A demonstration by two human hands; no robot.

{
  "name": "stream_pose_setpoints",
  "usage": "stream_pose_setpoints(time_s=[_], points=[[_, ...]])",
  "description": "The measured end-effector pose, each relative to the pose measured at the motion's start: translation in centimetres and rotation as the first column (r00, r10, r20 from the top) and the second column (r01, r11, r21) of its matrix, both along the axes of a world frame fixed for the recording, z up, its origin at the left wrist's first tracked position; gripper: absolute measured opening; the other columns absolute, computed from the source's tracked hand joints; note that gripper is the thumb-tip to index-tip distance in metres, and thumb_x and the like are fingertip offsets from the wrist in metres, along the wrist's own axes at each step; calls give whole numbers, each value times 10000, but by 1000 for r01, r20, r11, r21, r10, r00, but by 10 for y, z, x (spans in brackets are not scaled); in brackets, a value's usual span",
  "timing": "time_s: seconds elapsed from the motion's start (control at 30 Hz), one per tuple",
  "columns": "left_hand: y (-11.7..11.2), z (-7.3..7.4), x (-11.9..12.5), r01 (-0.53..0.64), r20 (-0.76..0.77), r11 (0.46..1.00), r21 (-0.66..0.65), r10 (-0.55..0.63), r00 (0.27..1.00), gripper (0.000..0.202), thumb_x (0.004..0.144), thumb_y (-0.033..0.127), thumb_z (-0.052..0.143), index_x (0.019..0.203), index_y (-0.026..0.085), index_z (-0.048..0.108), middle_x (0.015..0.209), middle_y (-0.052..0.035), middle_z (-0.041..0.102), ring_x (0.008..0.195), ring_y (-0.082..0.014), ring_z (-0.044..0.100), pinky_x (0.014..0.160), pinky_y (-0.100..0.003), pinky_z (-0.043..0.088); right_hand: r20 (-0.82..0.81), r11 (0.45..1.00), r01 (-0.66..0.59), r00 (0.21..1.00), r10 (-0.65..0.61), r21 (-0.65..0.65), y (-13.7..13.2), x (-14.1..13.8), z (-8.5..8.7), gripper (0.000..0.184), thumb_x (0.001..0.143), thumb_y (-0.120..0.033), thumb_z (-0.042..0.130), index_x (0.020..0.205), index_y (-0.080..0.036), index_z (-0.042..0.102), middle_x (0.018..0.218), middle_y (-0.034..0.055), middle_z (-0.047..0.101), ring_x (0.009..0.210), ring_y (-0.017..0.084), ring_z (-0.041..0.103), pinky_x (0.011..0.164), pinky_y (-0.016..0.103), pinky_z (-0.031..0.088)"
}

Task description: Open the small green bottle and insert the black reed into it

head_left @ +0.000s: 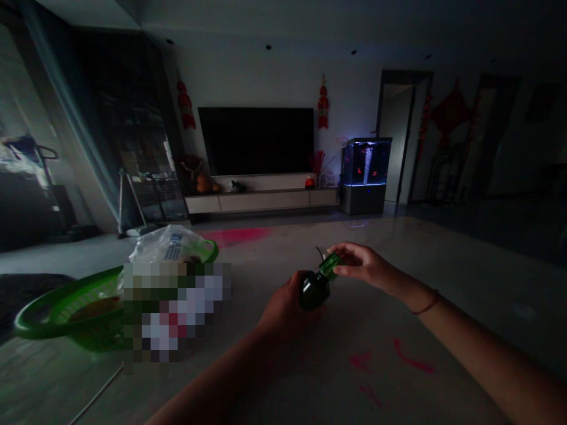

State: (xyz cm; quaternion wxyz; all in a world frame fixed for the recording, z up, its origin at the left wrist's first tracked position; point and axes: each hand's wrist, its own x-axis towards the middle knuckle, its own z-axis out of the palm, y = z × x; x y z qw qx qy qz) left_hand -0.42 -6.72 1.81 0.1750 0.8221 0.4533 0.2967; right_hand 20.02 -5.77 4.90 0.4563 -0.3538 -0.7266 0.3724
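Dark green bottle half-hidden in closed left hand, right hand pinched on its cap, details lost in gloom.

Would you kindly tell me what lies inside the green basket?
A white plastic bag and something brownish lie in the basket; a blurred patch covers the rest.

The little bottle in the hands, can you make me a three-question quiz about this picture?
1. True or false: the left hand grips the dark bottle round its body.
2. What does the right hand pinch with its fingertips? A) the bottle's green cap B) a spoon C) a remote control
3. Fill in: the green basket lies to the ____ of both hands.
Key: 1 true; 2 A; 3 left.
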Motion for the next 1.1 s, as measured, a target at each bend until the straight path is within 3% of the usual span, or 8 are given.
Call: stream_pose_setpoints(time_s=[0.3,0.63,1.1], points=[[2,-2,-1,18,5,1000,11,-18,1000,542,617,371,630,1088,226,404,968,-59,604,848,-221,578,680,-305,436,-34,998,26,999,-29,-65,12,10,-6,376,651,-284,645,986,-188,506,947,47,568,848,147,560,786,342,474],[2,-2,0,7,2,1000,8,-7,1000,550,611,376,639,1086,224,407,981,-61,606,865,-227,580,689,-312,444,101,993,91,991,-83,-79,27,19,-22,408,648,-325,651,992,-161,504,920,55,566,825,149,562,791,357,450],[1,0,-1,11,3,1000,23,-11,1000,537,618,373,638,1080,226,407,998,-59,602,878,-216,577,703,-304,444,264,992,68,964,-39,-102,49,39,-48,426,606,-344,680,948,-135,537,919,72,575,878,171,535,799,338,418]])
